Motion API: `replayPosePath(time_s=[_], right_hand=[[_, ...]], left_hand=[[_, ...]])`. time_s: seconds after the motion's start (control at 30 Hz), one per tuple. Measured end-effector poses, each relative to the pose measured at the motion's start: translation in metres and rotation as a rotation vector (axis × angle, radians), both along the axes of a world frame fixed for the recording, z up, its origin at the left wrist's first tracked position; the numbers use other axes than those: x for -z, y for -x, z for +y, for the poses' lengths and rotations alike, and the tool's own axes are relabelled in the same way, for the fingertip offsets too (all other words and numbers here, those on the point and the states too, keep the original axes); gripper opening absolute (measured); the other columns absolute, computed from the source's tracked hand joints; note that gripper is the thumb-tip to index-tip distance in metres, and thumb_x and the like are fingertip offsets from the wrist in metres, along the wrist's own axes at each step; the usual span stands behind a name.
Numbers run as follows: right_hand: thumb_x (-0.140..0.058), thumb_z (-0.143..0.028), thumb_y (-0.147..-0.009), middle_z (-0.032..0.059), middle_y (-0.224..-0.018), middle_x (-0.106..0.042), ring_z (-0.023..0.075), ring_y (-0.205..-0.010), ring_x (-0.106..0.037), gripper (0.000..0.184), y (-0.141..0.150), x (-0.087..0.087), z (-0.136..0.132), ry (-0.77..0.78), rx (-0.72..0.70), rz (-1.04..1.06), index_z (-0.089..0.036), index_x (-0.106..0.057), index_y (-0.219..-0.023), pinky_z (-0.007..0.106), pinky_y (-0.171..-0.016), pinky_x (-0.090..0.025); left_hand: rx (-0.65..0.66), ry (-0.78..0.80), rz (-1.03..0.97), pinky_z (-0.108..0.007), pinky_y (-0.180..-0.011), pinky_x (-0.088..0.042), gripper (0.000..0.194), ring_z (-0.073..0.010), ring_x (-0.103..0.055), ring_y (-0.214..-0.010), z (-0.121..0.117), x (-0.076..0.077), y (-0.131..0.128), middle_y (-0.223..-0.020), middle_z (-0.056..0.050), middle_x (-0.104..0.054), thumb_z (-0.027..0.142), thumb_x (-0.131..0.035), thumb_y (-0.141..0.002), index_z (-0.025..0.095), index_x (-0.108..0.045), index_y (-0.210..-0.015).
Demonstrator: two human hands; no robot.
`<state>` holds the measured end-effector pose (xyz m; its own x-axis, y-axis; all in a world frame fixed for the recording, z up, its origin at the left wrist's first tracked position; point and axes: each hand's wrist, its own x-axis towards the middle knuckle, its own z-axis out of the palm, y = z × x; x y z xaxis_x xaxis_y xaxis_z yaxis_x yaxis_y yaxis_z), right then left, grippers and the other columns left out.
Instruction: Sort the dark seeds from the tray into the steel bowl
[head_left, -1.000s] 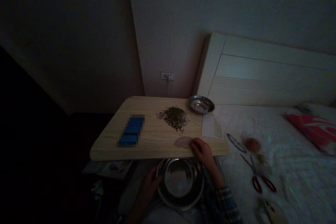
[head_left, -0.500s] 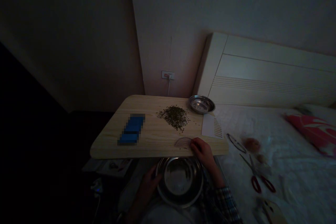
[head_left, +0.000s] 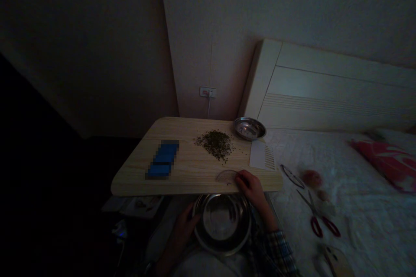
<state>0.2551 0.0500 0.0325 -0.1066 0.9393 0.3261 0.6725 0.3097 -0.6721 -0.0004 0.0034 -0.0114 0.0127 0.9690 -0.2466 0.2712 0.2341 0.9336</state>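
Note:
Below the table's front edge, my left hand (head_left: 186, 228) grips the left rim of a large steel bowl (head_left: 224, 249). My right hand (head_left: 248, 186) rests at the table's front right, its fingers closed on the right end of a clear plastic protractor (head_left: 226, 176). The protractor lies on or just above the wood; I cannot tell which. A few small specks are beside its lower edge. Farther back, a loose heap of small dark green grains or beans (head_left: 216, 143) is spread on the wooden table (head_left: 191, 173).
A smaller steel bowl (head_left: 249, 129) stands at the table's back right corner, beside a white comb-like card (head_left: 260, 156). A pixelated blue object (head_left: 163, 159) lies on the left. On the bed are eyeglasses (head_left: 292, 176), red-handled scissors (head_left: 315, 216) and a phone (head_left: 336, 259).

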Motion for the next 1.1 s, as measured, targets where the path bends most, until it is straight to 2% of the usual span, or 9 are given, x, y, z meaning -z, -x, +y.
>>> replayPosePath(time_s=[0.17, 0.3, 0.43, 0.57, 0.8, 1.1], right_hand=[[-0.045, -0.029, -0.086, 0.0028, -0.077, -0.061, 0.0153, -0.070, -0.054, 0.017, 0.000, 0.000, 0.000, 0.005, -0.001, -0.004, -0.018, -0.058, -0.086, 0.024, -0.063, -0.038], [-0.046, -0.029, -0.086, 0.0025, -0.077, -0.061, 0.0151, -0.069, -0.054, 0.016, 0.000, -0.001, -0.001, 0.011, 0.006, -0.002, -0.019, -0.058, -0.085, 0.024, -0.062, -0.038], [-0.045, -0.030, -0.086, 0.0023, -0.075, -0.060, 0.0150, -0.068, -0.054, 0.016, 0.000, -0.002, -0.002, 0.011, 0.008, -0.004, -0.019, -0.058, -0.084, 0.024, -0.061, -0.037], [-0.046, -0.029, -0.085, 0.0022, -0.074, -0.060, 0.0149, -0.068, -0.053, 0.017, 0.001, -0.003, -0.002, 0.005, -0.002, -0.008, -0.018, -0.058, -0.081, 0.023, -0.061, -0.037], [-0.046, -0.028, -0.084, 0.0024, -0.075, -0.060, 0.0148, -0.068, -0.053, 0.017, 0.001, -0.004, -0.002, 0.012, -0.011, 0.013, -0.018, -0.059, -0.082, 0.023, -0.061, -0.037], [-0.047, -0.027, -0.085, 0.0017, -0.075, -0.060, 0.0143, -0.070, -0.053, 0.014, -0.001, -0.004, -0.003, 0.047, -0.072, 0.034, -0.018, -0.059, -0.081, 0.023, -0.063, -0.037]], left_hand=[[0.027, 0.000, -0.030, -0.027, -0.096, -0.041, 0.046, -0.0215, -0.054, -0.112, 0.000, 0.000, 0.000, -0.119, -0.007, -0.061, 0.030, -0.052, -0.069, 0.012, -0.057, -0.112], [0.001, 0.023, -0.002, -0.028, -0.095, -0.042, 0.046, -0.0225, -0.054, -0.112, 0.002, 0.006, 0.001, -0.118, -0.006, -0.062, 0.031, -0.052, -0.069, 0.015, -0.058, -0.111], [0.019, 0.011, 0.009, -0.028, -0.097, -0.040, 0.050, -0.0225, -0.053, -0.114, 0.003, 0.014, 0.003, -0.121, -0.009, -0.060, 0.033, -0.052, -0.069, 0.011, -0.055, -0.114], [0.012, -0.019, 0.025, -0.027, -0.096, -0.040, 0.048, -0.0218, -0.054, -0.112, 0.003, 0.019, 0.004, -0.120, -0.009, -0.060, 0.032, -0.053, -0.068, 0.012, -0.057, -0.112], [-0.001, -0.018, 0.039, -0.027, -0.095, -0.041, 0.047, -0.0216, -0.055, -0.111, 0.004, 0.019, 0.003, -0.118, -0.007, -0.062, 0.032, -0.053, -0.068, 0.012, -0.057, -0.110], [0.021, -0.039, -0.035, -0.029, -0.097, -0.040, 0.047, -0.0211, -0.053, -0.113, 0.003, 0.020, 0.003, -0.121, -0.009, -0.060, 0.030, -0.052, -0.069, 0.013, -0.056, -0.113]])
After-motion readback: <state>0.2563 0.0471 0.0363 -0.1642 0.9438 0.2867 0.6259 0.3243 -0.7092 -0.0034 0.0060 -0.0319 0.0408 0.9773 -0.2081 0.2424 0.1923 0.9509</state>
